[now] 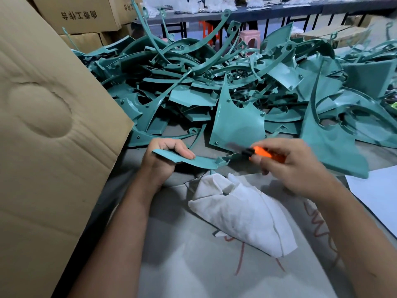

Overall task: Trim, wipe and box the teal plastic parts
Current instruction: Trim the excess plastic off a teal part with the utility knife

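My left hand (pixel 163 157) grips one end of a narrow curved teal plastic part (pixel 199 161), held flat just above the table. Its right end points toward my right hand (pixel 292 164), which holds an orange utility knife (pixel 261 152). The blurred blade reaches toward the part's right end. A crumpled white cloth (pixel 240 211) lies on the grey table (pixel 193 265) below both hands. A large heap of teal plastic parts (pixel 225 82) fills the table behind the hands.
A big cardboard box flap (pixel 47 125) rises at the left, close to my left arm. More cardboard boxes (pixel 79 16) stand at the back left. A white sheet (pixel 378 194) lies at the right edge. Stools (pixel 249 39) and a long bench are far behind.
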A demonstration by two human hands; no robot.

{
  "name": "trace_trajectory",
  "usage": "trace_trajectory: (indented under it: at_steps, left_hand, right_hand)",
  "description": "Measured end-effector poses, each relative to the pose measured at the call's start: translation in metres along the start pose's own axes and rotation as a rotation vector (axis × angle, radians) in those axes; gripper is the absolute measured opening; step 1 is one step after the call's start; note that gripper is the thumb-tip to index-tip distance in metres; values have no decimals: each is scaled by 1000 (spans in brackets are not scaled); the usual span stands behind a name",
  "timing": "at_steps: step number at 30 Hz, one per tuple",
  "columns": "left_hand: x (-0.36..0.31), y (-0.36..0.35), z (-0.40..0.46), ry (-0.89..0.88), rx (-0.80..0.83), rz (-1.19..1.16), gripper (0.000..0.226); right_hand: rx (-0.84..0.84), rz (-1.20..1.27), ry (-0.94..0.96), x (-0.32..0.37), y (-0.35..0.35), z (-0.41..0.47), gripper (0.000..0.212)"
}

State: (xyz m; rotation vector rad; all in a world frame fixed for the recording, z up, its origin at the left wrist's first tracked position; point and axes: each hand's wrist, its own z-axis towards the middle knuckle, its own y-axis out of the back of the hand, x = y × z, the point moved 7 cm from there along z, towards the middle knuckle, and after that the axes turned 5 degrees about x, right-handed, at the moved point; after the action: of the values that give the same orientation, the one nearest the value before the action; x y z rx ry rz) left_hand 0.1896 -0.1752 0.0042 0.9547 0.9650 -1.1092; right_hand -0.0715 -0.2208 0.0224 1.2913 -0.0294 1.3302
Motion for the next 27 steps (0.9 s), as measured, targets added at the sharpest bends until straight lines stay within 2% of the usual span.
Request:
trace_trajectory:
  at_steps: [3,5,8,13,18,23,27]
  left_hand:
    - [-2,9,1,-101,-136,-62,55]
    - [-6,13,3,-199,-190,-94,59]
    - [-18,10,2,-316,-174,-69,40]
    - [-24,1,-1,-355,-195,-13,16]
    - [-24,-2,-5,-408,-284,82,23]
    - [-22,-1,-5,-416,-283,142,27]
    - [-16,1,-2,-346,-279,97,38]
  right_hand:
    - [-300,-38,15,12,12,-3,9]
    - [-362,-126,29,22,8,-4,15]
    - [-335,-177,15,27,-3,-2,15]
    - [-275,-286,-50,26,-14,-1,13]
    - [-271,-296,-89,24,-18,-1,12]
    - [-225,-67,-108,8,-8,0,16]
    - [-235,-251,-114,13,-12,0,19]
